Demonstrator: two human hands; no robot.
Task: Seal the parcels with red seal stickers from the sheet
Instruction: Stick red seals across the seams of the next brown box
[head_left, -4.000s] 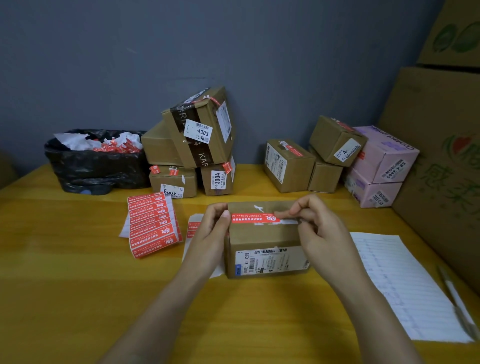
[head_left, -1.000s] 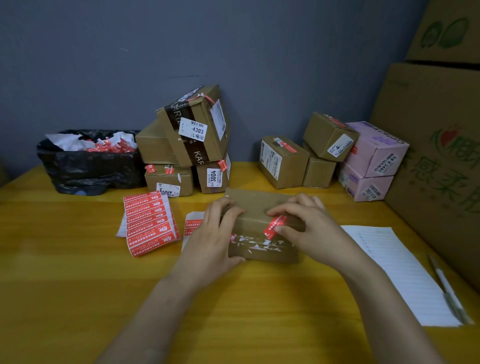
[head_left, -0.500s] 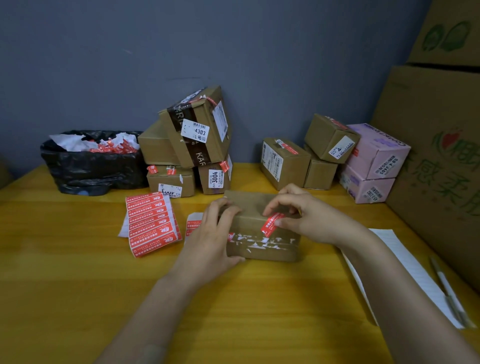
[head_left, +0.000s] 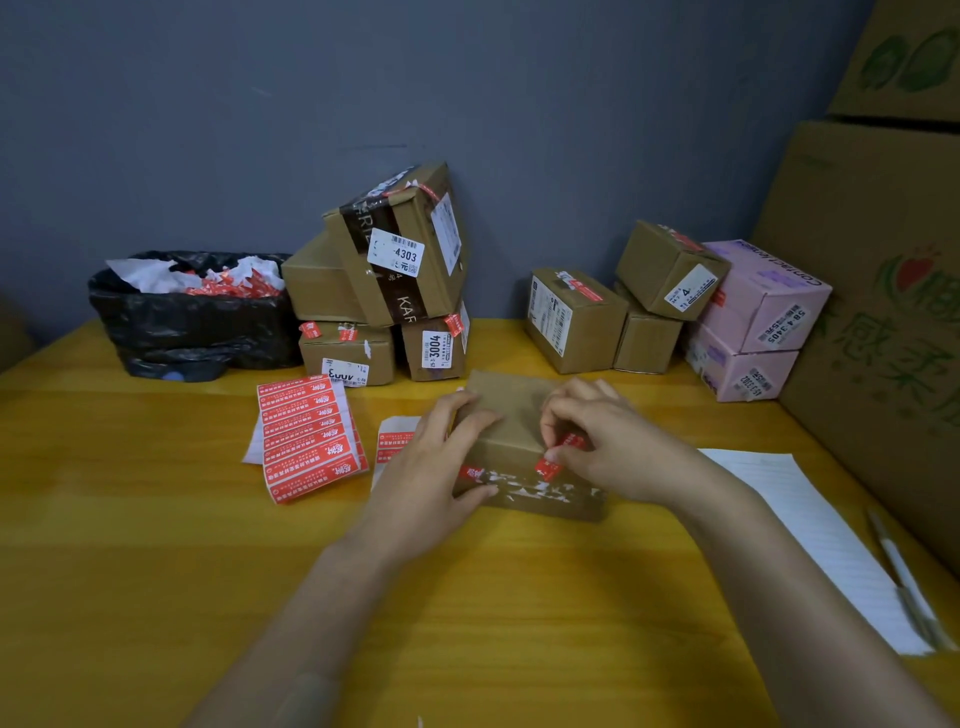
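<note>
A brown cardboard parcel (head_left: 511, 415) lies flat on the yellow table (head_left: 156, 545) in front of me. My left hand (head_left: 431, 467) grips its left end, fingers over the top and thumb on the front face. My right hand (head_left: 608, 441) presses a red seal sticker (head_left: 558, 457) over the parcel's front top edge, thumb on the sticker's lower end. Torn white tape remnants run along the front face. A sheet of red seal stickers (head_left: 309, 436) lies to the left, and a second, partly used sheet (head_left: 392, 447) peeks out beside my left hand.
Stacked brown parcels (head_left: 395, 270) stand at the back centre, more brown parcels (head_left: 576, 317) and pink boxes (head_left: 758, 312) at back right. A black bin bag (head_left: 192, 322) with scraps sits back left. White lined paper (head_left: 815, 535) and a pen (head_left: 904, 577) lie right, large cartons (head_left: 883, 291) beyond.
The parcel has been turned so its taped face is toward me. My right hand has brought the red sticker down over the front edge and now presses it with the thumb.
</note>
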